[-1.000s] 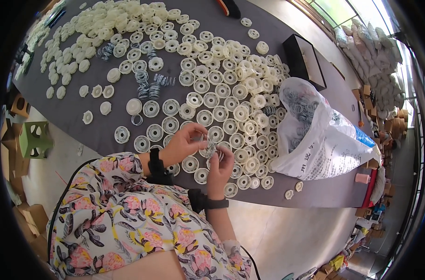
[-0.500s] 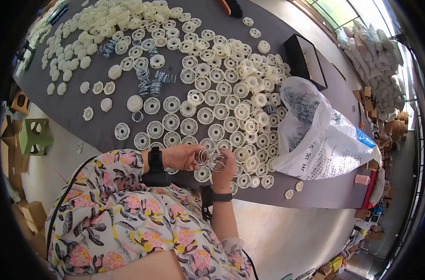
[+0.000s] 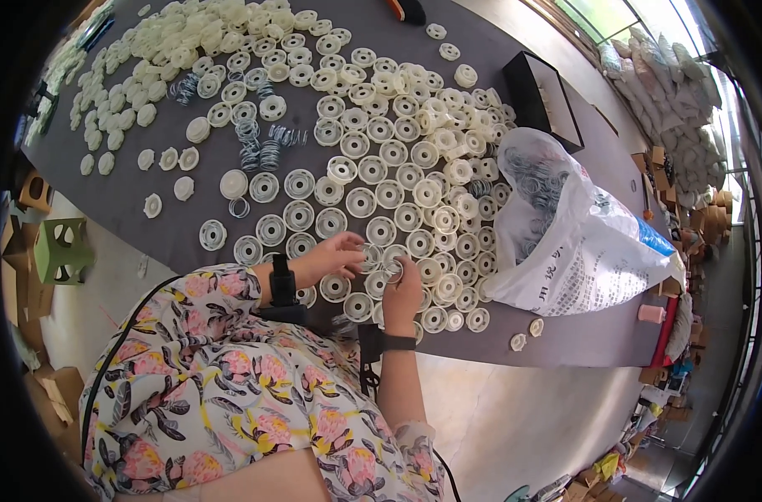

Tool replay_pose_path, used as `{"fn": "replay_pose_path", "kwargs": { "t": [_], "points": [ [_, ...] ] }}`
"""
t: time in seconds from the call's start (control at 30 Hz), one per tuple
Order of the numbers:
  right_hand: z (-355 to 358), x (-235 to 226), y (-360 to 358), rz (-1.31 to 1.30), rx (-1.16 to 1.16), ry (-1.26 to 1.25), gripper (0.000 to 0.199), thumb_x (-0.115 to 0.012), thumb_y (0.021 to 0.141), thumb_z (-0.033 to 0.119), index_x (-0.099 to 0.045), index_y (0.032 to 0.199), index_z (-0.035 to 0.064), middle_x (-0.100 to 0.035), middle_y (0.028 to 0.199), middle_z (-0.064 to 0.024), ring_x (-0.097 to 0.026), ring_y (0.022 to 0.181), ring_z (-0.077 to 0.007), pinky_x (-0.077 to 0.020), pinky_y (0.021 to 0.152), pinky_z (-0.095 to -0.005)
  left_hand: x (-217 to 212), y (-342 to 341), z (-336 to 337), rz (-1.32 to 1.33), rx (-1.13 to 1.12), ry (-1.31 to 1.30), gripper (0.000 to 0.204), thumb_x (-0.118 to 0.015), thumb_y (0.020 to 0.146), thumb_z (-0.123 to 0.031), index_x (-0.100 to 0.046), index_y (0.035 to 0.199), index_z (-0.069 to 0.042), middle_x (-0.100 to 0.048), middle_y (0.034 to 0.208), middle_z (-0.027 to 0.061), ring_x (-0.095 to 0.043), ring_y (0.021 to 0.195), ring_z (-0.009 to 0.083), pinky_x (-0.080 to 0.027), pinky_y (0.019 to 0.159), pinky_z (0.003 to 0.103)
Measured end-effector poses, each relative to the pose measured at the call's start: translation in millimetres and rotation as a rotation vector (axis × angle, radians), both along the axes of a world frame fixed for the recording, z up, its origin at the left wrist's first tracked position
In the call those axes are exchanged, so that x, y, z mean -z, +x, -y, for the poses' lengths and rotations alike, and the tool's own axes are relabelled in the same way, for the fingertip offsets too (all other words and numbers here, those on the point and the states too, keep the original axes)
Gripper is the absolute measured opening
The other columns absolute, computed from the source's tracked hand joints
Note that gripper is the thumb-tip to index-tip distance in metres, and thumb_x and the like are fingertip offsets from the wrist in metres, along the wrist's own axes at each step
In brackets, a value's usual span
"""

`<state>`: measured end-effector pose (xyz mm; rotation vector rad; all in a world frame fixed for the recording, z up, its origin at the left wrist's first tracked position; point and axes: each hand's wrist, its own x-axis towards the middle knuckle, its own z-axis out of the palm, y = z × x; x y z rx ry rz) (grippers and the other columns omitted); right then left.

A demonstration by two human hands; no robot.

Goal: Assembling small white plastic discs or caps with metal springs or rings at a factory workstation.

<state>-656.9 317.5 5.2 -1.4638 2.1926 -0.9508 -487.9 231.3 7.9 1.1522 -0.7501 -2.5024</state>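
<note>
Just above the near edge of the rows of white plastic discs, my right hand (image 3: 404, 294) is closed on some metal coil springs (image 3: 391, 263). To its left, my left hand (image 3: 334, 256) has its fingers stretched apart beside the springs, and I see nothing held in it. Round white discs (image 3: 360, 203) with ringed recesses lie flat in rows beyond both hands. A blurred metal shape (image 3: 342, 322), perhaps a spring, shows below my left hand near the table edge.
A white plastic bag (image 3: 565, 280) full of springs lies open on the right. Behind it sits a black box (image 3: 521, 92). Loose springs (image 3: 270, 155) lie among the discs. White caps (image 3: 168, 159) are scattered at left, with a large heap (image 3: 205, 33) at the far side.
My left hand has opened and drawn slightly away from the springs; before, its fingers were on them. The springs stay in my right hand. The view has shifted slightly.
</note>
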Motion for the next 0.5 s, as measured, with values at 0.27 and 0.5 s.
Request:
{"fn": "replay_pose_path", "kwargs": {
  "t": [0.27, 0.5],
  "points": [
    [0.9, 11.9, 27.1, 0.224, 0.002, 0.233, 0.030, -0.061, 0.081, 0.019, -0.055, 0.106, 0.0038, -0.065, 0.083, -0.0167, -0.063, 0.076, -0.0335, -0.0480, 0.066, -0.0416, 8.2, -11.7, 1.1, 0.237, 0.210, -0.875, 0.028, -0.071, 0.076, -0.019, -0.064, 0.100, -0.006, -0.057, 0.098, 0.0069, -0.058, 0.085, 0.0161, -0.047, 0.072, 0.029],
    [2.5, 12.0, 23.0, 0.630, 0.070, 0.368, 0.030, -0.060, 0.084, 0.021, -0.056, 0.107, 0.0014, -0.066, 0.081, -0.0136, -0.064, 0.071, -0.0241, -0.0496, 0.065, -0.0342, 39.4, -5.4, 37.3, 0.427, 0.001, -1.049, 0.014, -0.064, 0.075, -0.010, -0.061, 0.086, -0.002, -0.058, 0.088, 0.0106, -0.060, 0.073, 0.0202, -0.049, 0.066, 0.031]
  ]
}}
